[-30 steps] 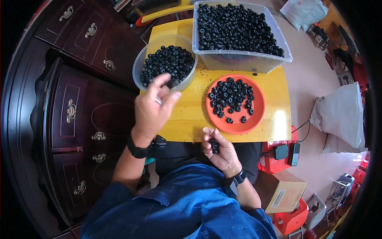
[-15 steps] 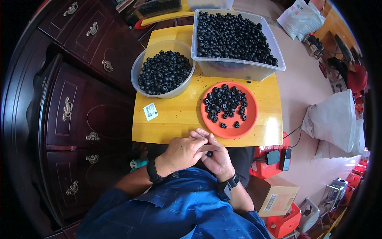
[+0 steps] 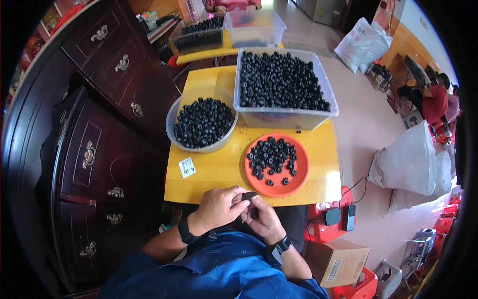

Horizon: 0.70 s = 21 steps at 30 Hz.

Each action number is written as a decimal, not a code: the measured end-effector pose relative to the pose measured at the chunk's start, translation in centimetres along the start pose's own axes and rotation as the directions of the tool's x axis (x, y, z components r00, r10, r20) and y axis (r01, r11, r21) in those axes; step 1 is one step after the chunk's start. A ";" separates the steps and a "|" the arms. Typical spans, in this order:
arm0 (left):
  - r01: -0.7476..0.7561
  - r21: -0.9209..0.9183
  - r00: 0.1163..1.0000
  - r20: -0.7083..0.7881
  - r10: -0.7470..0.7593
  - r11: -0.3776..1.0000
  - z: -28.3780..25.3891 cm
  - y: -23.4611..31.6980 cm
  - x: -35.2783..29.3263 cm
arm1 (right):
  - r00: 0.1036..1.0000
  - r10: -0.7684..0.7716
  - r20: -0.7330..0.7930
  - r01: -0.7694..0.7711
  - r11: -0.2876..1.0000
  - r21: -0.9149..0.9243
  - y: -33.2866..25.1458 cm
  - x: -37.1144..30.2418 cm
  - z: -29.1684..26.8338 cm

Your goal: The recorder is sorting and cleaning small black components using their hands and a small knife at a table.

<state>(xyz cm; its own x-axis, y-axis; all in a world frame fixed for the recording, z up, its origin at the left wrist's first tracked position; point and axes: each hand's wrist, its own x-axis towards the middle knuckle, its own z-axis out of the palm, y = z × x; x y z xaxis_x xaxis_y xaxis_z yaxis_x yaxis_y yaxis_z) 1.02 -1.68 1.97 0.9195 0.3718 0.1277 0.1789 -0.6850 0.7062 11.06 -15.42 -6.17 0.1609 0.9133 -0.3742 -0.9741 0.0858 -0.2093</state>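
From where I stand, taking the person's two hands as the centre of a clock dial and straight ahead as 12, the biggest thing is the dark wooden cabinet (image 3: 99, 169), filling the side from 9 to 10 with its carved drawers and metal pulls. Next comes the yellow table (image 3: 321, 182), reaching away toward 12. A pale sack (image 3: 403, 159) slumps on the floor between 2 and 3.

On the table, between 12 and 1, stands a rectangular clear bin (image 3: 281, 119) heaped with small black pieces. A cardboard box (image 3: 338, 264) sits at 4, off the table. At 11 there is a round clear tub (image 3: 211, 146), also piled with black pieces, just beside the bin. The orange plate (image 3: 301, 172) lies at 1, bearing a looser scatter of them.

At the dial's centre, by the table's near edge, the hands meet. The left hand (image 3: 216, 208) pinches a dark flat strip (image 3: 250, 196) between thumb and fingers, over the other hand. The right hand (image 3: 263, 218), palm up and half curled, grasps a black piece (image 3: 255, 213); I cannot tell whether more are tucked behind its fingers. A white sticker (image 3: 187, 168) lies at 10.
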 end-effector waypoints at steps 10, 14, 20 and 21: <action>-0.046 -0.038 0.999 -0.002 0.046 0.998 0.6 0.1 0.0 | 0.989 0.029 0.147 -0.030 1.000 0.002 0.1 0.3 -1.6; -0.040 -0.145 0.999 -0.020 0.038 0.989 0.5 0.4 0.2 | 0.996 0.012 0.085 -0.010 1.000 -0.030 -0.1 -0.1 -0.7; -0.037 -0.192 0.997 -0.081 0.021 0.981 0.8 0.6 -0.1 | 0.990 0.057 0.127 -0.053 0.998 -0.033 0.0 -0.2 -0.7; -0.028 -0.164 0.997 -0.082 0.015 0.986 0.8 0.9 -0.1 | 0.992 0.048 0.119 -0.042 0.998 -0.055 -0.3 -0.5 -0.1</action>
<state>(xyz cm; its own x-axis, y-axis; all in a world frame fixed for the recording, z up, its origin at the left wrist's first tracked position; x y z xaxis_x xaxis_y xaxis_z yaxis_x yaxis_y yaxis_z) 1.33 -2.79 2.05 0.8904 0.4117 0.1943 0.0934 -0.5830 0.8071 11.30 -15.93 -6.01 0.0936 0.9573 -0.2737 -0.9697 0.0253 -0.2431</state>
